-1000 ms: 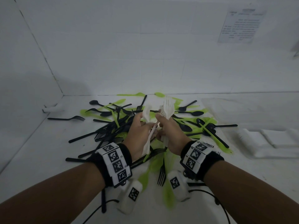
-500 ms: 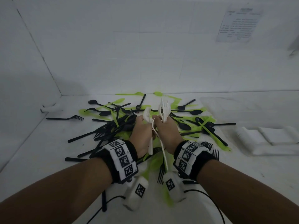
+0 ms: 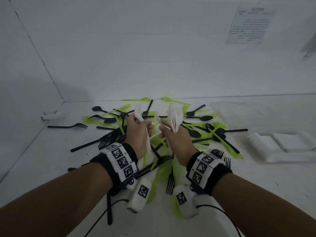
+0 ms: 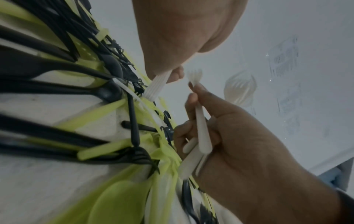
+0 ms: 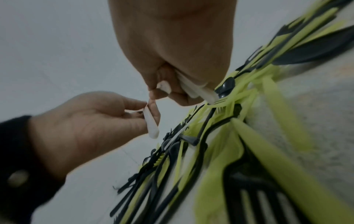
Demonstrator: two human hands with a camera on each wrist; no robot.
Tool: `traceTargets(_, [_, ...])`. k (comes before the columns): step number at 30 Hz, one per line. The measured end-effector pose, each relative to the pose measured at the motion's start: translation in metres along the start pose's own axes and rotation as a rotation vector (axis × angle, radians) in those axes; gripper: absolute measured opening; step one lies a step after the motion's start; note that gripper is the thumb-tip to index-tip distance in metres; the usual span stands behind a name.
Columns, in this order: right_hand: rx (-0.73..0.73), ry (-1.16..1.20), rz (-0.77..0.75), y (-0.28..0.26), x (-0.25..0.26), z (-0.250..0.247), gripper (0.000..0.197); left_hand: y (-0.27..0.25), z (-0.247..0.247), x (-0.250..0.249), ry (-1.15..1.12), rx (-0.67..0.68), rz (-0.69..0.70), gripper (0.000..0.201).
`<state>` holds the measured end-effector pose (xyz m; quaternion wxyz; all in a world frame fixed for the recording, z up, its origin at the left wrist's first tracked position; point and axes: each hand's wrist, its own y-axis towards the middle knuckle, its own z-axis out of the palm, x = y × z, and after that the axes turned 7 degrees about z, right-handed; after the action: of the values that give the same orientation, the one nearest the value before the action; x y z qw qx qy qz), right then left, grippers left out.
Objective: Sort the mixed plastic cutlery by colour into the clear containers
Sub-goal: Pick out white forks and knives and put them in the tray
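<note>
The white table carries a pile of black and green cutlery at its middle. Right of the pile lie the clear containers, holding nothing visible. Above the pile, the right hand is fisted round a bundle of white forks, prongs up. Just left of it, the left hand pinches a single white piece between thumb and fingers; whether the two hands share one piece, I cannot tell
</note>
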<state>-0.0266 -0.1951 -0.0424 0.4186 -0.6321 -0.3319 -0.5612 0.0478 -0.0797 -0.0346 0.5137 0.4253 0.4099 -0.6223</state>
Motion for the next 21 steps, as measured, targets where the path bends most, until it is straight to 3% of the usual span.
traceTargets(2, [-0.019,-0.023,-0.032,0.004,0.001,-0.002,0.021,-0.007,0.000,0.005,0.011,0.079,0.005,0.039])
traceTargets(4, [0.063,-0.021,-0.058,0.002,0.003,0.003,0.020,-0.014,0.000,0.007,0.019,0.172,-0.002,0.024])
traceTargets(7, [0.102,0.012,-0.066,0.000,0.004,0.010,0.024,-0.020,-0.002,0.004,-0.017,0.235,-0.056,0.018])
traceTargets(11, [0.077,0.024,-0.025,0.000,0.003,0.010,0.026,-0.021,-0.006,0.003,-0.063,0.228,-0.110,0.023])
traceTargets(16, [0.176,0.061,0.058,-0.003,0.008,0.009,0.033,-0.019,-0.012,0.002,-0.091,0.226,-0.158,0.030])
traceTargets(19, [0.264,0.112,0.130,-0.001,0.014,0.007,0.032,-0.017,-0.013,-0.002,-0.029,0.266,-0.141,0.027])
traceTargets(21, [0.234,0.183,0.212,0.002,0.015,0.004,0.030,-0.017,-0.010,-0.002,0.024,0.232,-0.105,0.023])
